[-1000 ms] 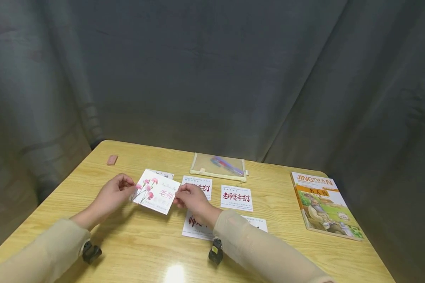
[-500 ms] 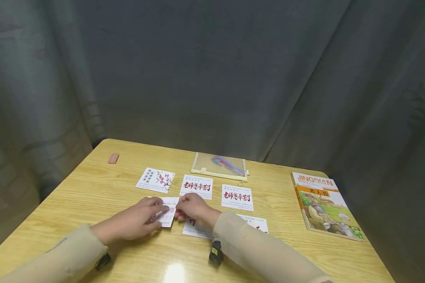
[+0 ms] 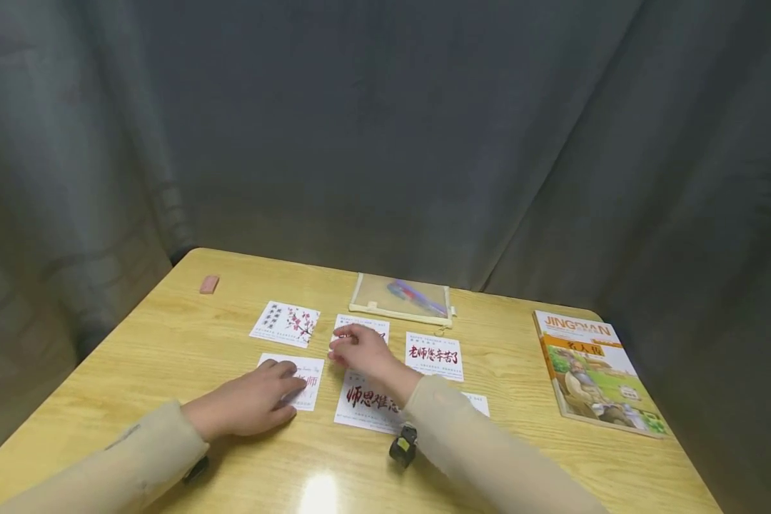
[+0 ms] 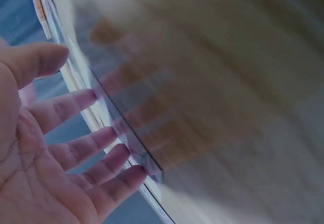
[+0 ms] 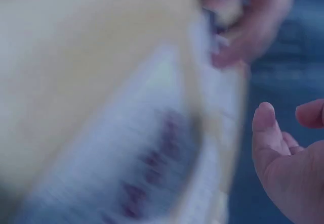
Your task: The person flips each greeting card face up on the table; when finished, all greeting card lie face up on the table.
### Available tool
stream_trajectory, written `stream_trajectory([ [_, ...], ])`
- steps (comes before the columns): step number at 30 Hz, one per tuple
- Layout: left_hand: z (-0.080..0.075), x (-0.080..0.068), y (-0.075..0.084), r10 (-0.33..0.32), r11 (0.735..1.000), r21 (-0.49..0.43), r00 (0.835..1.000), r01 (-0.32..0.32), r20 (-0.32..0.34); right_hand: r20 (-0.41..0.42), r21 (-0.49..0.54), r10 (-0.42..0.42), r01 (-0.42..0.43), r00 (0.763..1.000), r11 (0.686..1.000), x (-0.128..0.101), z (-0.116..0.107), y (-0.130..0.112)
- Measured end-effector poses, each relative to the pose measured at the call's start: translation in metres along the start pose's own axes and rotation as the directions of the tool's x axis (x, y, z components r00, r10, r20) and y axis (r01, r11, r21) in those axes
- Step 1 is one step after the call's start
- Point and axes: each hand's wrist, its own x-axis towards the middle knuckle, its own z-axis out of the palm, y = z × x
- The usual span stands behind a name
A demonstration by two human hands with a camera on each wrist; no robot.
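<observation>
Head view shows the person laying greeting cards out in rows on the worktop. The left hand lies flat, fingers straight, pressing the pink-lettered card down at the near left of the layout. The left wrist view agrees: straight fingertips rest along the card's edge.

The right hand hovers, fingers loosely relaxed and holding nothing, over the middle card of the far row, which it partly covers. The right wrist view is too blurred to add much, though the palm looks open.

I judge the step in hand to be settling the card just laid down. The next move calls for the left hand to lift straight off without dragging the card, so it stays square beside its neighbour at 3 o'clock.

Counting cards, I see six:
- the blossom card at the far left;
- the half-hidden middle one;
- the red-lettered card at the far right;
- the pink-lettered card;
- the large-script card next to it;
- a sliver of one more showing past the right sleeve.

Beyond the cards, toward 12 o'clock, lies one mesh pouch with pens inside. One book sits at 3 o'clock, and one pink eraser at 10 o'clock.
</observation>
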Motion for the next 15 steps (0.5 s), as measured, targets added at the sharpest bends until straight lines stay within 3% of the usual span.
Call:
stream_trajectory([
  [5, 0.000, 0.001, -0.002, -0.022, 0.999, 0.026, 1.000, 0.021, 0.013, 0.012, -0.113, -0.147, 0.147, 0.989, 0.983, -0.011, -0.038, -0.022],
  [9, -0.001, -0.002, -0.004, -0.030, 0.999, 0.017, 0.999, 0.029, 0.012, -0.026, -0.263, -0.184, 0.171, 0.983, 0.950, -0.022, -0.077, -0.022],
  [12, -0.003, -0.005, -0.007, -0.020, 1.000, 0.004, 1.000, 0.020, -0.008, -0.062, -0.437, -0.212, 0.164, 0.975, 0.884, -0.032, -0.115, -0.018],
  [15, -0.015, -0.008, -0.013, -0.018, 1.000, -0.003, 0.997, 0.018, -0.076, -0.058, -0.628, -0.268, 0.174, 0.962, 0.758, -0.046, -0.155, -0.011],
])
